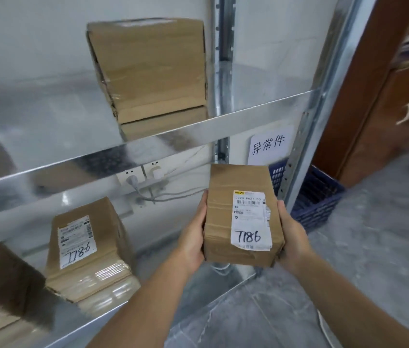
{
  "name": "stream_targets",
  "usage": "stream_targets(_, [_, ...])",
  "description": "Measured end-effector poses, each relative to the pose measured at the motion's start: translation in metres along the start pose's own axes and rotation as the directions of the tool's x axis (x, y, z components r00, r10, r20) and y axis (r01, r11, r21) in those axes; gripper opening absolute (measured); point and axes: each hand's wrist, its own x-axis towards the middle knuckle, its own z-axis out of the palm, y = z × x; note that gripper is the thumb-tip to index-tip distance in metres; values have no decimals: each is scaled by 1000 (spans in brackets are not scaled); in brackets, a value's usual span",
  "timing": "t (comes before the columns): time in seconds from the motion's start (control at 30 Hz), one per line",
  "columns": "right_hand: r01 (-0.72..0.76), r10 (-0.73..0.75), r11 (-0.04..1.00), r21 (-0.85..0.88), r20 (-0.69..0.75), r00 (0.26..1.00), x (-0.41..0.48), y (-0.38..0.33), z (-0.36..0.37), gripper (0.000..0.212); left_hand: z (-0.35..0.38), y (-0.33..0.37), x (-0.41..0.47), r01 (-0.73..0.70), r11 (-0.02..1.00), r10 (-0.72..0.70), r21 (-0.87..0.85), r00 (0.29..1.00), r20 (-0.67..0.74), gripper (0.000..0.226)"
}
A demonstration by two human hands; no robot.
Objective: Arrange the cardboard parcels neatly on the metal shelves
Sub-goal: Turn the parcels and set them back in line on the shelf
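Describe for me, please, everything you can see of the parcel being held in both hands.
The parcel is a brown cardboard box wrapped in clear tape. A white shipping label with a barcode and a handwritten number sits on its upper face. It is held in the air before the shelves, the left hand gripping one side and the right hand the other.

"5020 P021 00" and a handwritten "7786" are shown on the held parcel (221, 209); "7786" is repeated on the shelved parcel (108, 222). "异常件" is written on a sign (270, 145).
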Motion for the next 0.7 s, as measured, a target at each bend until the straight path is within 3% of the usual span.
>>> stream_targets(0.23, [81,-57,990,113,-203,977,-77,-81,-46,37,92,45,-47,38,997,-51,66,978,202,62])
stream_targets(0.37, [132,-103,988,83,-284,953,-104,-125,-69,36,138,62,-54,32,994,-63,106,950,304,67])
stream_targets(0.53, [156,-128,986,59,-331,935,-107,-174,-94,37,193,83,-54,-2,1000,-5,20,933,361,48])
stream_targets(0.7, [136,-108,989,55,-353,929,-102,-241,-110,37,252,115,-44,4,1000,-7,9,926,378,47])
